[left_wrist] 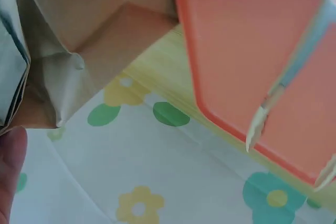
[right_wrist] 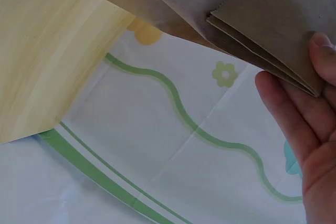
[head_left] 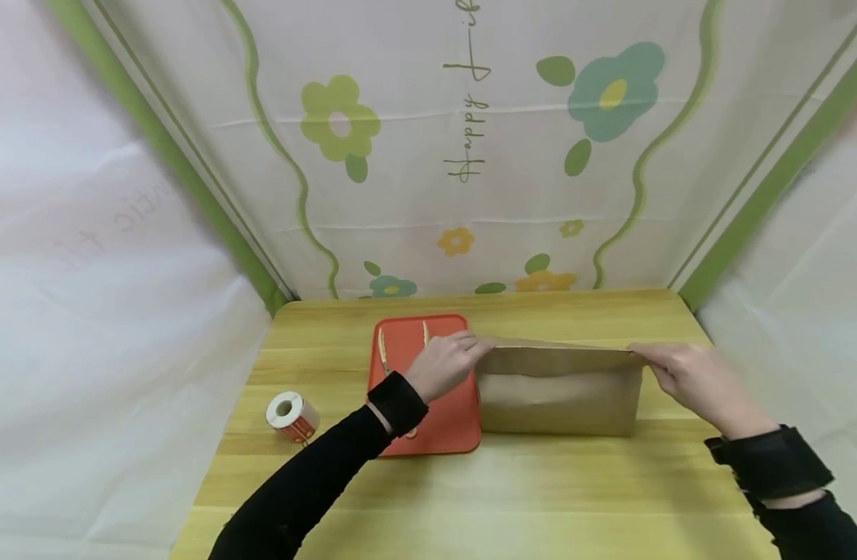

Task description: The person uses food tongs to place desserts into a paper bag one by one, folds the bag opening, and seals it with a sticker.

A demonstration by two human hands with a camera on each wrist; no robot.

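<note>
A brown paper bag (head_left: 557, 404) stands on the wooden table, its top edge folded over. At the fold's left end, my left hand (head_left: 449, 363) pinches the paper; in the left wrist view only part of the thumb (left_wrist: 11, 163) shows beside the bag's creased side. My right hand (head_left: 694, 381) grips the fold's right end. From the right wrist, the layered paper flap (right_wrist: 278, 30) lies between the thumb and the fingers (right_wrist: 289, 114). The left forearm passes over a red tray (head_left: 456, 428) just left of the bag.
On the tray lie slim utensils with cream, jagged tips (left_wrist: 257, 127), partly hidden by the left arm. A roll of printed labels (head_left: 293, 418) sits farther left on the table (head_left: 540, 498). A floral curtain (head_left: 414, 194) hangs behind the table's far edge.
</note>
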